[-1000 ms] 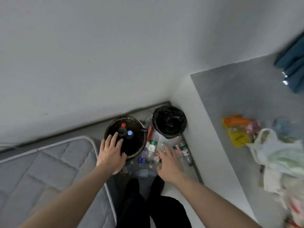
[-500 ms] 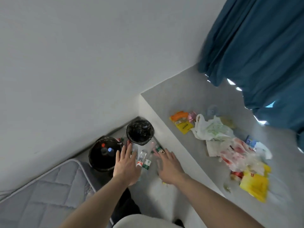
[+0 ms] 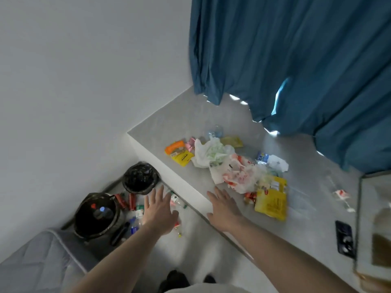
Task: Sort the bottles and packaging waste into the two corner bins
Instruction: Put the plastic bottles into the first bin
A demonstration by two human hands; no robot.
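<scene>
Two black-lined bins stand in the floor corner. The nearer bin (image 3: 84,220) holds bottles with red and blue caps; the farther bin (image 3: 140,179) looks dark inside. Several plastic bottles (image 3: 135,210) lie on the floor between them. My left hand (image 3: 159,210) hovers open above those bottles, holding nothing. My right hand (image 3: 225,206) is open with fingers spread over the edge of the grey ledge (image 3: 169,123). Just beyond it lies a heap of packaging: white plastic bags (image 3: 211,154), a yellow packet (image 3: 270,203), an orange wrapper (image 3: 174,145).
A blue curtain (image 3: 296,60) hangs over the ledge at the back right. A grey quilted mattress (image 3: 36,263) fills the lower left. A dark phone (image 3: 344,238) and a framed mirror (image 3: 374,229) sit on the ledge at the right. White walls meet behind the bins.
The view has swung right and up from the bins to the ledge. My right hand moved from over the floor bottles to the ledge edge; my left hand moved off the nearer bin.
</scene>
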